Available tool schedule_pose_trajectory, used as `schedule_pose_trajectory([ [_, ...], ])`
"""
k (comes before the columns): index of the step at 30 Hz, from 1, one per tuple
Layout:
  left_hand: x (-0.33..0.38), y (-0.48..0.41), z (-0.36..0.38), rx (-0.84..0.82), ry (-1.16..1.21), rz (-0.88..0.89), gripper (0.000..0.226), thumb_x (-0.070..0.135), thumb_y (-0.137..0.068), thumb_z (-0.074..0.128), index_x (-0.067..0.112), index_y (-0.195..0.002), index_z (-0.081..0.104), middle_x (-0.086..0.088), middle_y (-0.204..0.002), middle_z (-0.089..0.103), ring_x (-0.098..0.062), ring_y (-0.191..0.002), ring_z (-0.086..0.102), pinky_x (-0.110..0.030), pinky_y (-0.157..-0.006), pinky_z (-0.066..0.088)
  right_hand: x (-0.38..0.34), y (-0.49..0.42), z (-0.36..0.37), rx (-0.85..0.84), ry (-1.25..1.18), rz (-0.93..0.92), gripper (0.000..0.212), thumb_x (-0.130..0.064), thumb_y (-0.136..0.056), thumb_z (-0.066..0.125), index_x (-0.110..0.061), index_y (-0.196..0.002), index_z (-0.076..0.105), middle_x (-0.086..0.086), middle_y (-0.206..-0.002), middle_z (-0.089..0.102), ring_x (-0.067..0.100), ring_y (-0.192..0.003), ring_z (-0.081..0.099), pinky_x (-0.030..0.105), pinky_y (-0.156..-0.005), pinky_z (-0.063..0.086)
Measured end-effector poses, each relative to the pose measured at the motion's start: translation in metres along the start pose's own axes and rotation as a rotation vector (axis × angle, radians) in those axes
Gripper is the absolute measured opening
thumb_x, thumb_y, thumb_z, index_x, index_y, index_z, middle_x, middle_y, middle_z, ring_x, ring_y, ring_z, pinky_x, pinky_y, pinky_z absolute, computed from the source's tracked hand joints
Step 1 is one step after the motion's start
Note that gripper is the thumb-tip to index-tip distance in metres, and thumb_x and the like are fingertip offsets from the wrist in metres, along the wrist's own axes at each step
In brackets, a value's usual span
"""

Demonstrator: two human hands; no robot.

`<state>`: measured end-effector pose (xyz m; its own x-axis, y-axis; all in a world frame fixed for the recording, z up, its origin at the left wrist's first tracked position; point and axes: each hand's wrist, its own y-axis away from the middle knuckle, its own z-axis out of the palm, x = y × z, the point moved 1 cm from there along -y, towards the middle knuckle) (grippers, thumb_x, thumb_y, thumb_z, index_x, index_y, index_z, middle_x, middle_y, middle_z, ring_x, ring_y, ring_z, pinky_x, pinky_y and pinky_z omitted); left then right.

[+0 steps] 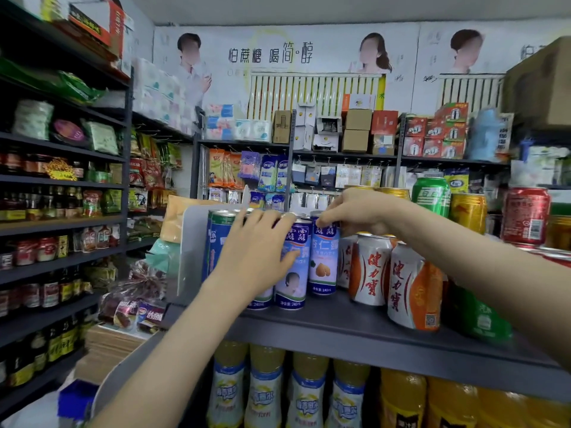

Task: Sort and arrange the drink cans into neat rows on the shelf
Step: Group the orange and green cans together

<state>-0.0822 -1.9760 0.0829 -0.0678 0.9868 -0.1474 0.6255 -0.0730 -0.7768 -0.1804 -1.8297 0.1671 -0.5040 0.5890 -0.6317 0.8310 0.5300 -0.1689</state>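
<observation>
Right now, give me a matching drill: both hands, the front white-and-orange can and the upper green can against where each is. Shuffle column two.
1. left hand
2. right hand
3. front white-and-orange can
4. upper green can

A. high at back right, beside gold cans
B. pinching the top rim of one blue can
C. laid against the fronts of the blue cans
D. on the shelf, right of the blue cans

Pairs: 1-C, 2-B, 3-D, 4-A

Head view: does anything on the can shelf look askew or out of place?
Nothing is spilled or dented. The front orange-and-white can stands forward of its neighbour, breaking the row; its lean may be lens distortion. A green can sits near the shelf front, partly behind the right forearm.
</observation>
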Motion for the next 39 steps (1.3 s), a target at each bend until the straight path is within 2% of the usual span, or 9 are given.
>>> schedule_pose_trajectory([
  [6,-0.010,-0.003,0.001,0.021,0.050,0.030,0.056,0.046,-0.088,0.056,0.021,-0.136,0.040,0.000,-0.134,0.049,-0.024,-0.122,0.042,-0.038,-0.108,0.027,0.000,-0.011,0.016,-0.049,-0.097,0.095,0.035,-0.010,-0.086,0.064,0.004,-0.117,0.052,0.017,-0.112,0.063,0.021,-0.088,0.061,0.025,-0.058,0.050],
  [11,-0.009,0.000,0.008,0.065,0.069,0.023,0.056,0.041,-0.089,0.057,0.019,-0.138,0.041,-0.003,-0.135,0.047,-0.026,-0.125,0.039,-0.045,-0.111,0.023,-0.005,-0.003,0.013,-0.086,0.019,0.100,0.036,-0.011,-0.090,0.059,0.005,-0.121,0.054,0.023,-0.126,0.058,0.027,-0.107,0.057,0.039,-0.096,0.049],
  [13,-0.005,0.003,0.008,0.090,0.083,-0.013,0.058,0.038,-0.088,0.058,0.019,-0.140,0.041,-0.006,-0.141,0.042,-0.027,-0.133,0.034,-0.050,-0.113,0.016,-0.009,0.006,0.009,-0.023,0.272,0.049,0.049,-0.016,-0.090,0.061,0.000,-0.133,0.046,0.020,-0.136,0.051,0.034,-0.124,0.051,0.048,-0.106,0.040],
  [15,0.003,0.009,0.008,0.144,0.085,-0.048,0.058,0.035,-0.086,0.062,0.017,-0.138,0.045,-0.011,-0.143,0.042,-0.031,-0.135,0.033,-0.056,-0.112,0.014,-0.013,0.020,0.005,0.093,0.486,-0.065,0.062,-0.022,-0.089,0.063,-0.008,-0.143,0.036,0.012,-0.144,0.045,0.029,-0.128,0.046,0.044,-0.108,0.037],
  [21,0.066,0.031,0.013,0.361,0.331,-0.134,0.047,0.035,-0.085,0.048,0.012,-0.125,0.056,-0.015,-0.133,0.051,-0.034,-0.130,0.039,-0.056,-0.108,0.027,0.018,0.082,-0.002,0.340,0.412,-0.272,0.053,-0.021,-0.090,0.061,-0.018,-0.140,0.042,0.001,-0.140,0.049,0.018,-0.125,0.048,0.030,-0.101,0.039],
  [24,0.108,0.035,0.016,0.239,0.662,-0.190,0.046,0.035,-0.089,0.054,0.016,-0.130,0.050,-0.004,-0.131,0.050,-0.021,-0.124,0.040,-0.037,-0.105,0.037,0.052,0.115,0.004,0.532,0.317,-0.397,0.046,-0.015,-0.092,0.058,-0.017,-0.137,0.047,-0.001,-0.138,0.050,0.012,-0.128,0.044,0.022,-0.104,0.032],
  [28,0.157,0.032,0.023,0.063,0.928,-0.264,0.061,0.041,-0.086,0.063,0.024,-0.139,0.039,0.008,-0.134,0.046,-0.009,-0.124,0.042,-0.018,-0.096,0.034,0.098,0.155,0.009,0.704,0.070,-0.389,0.040,-0.012,-0.093,0.056,-0.021,-0.132,0.051,-0.011,-0.130,0.053,-0.001,-0.121,0.044,0.016,-0.102,0.034],
  [33,0.185,0.020,0.036,-0.036,0.905,-0.385,0.083,0.050,-0.078,0.066,0.023,-0.145,0.026,0.003,-0.142,0.040,-0.016,-0.130,0.039,-0.033,-0.106,0.036,0.141,0.173,0.028,0.708,-0.161,-0.269,0.044,-0.014,-0.094,0.056,-0.028,-0.134,0.047,-0.021,-0.126,0.047,-0.007,-0.118,0.042,0.015,-0.101,0.034],
  [39,0.189,0.012,0.043,-0.190,0.838,-0.495,0.081,0.056,-0.073,0.069,0.019,-0.136,0.035,-0.003,-0.127,0.055,-0.023,-0.116,0.054,-0.034,-0.092,0.045,0.158,0.165,0.048,0.598,-0.305,-0.142,0.047,-0.014,-0.097,0.049,-0.020,-0.143,0.040,-0.005,-0.140,0.049,0.004,-0.126,0.044,0.028,-0.109,0.037],
])
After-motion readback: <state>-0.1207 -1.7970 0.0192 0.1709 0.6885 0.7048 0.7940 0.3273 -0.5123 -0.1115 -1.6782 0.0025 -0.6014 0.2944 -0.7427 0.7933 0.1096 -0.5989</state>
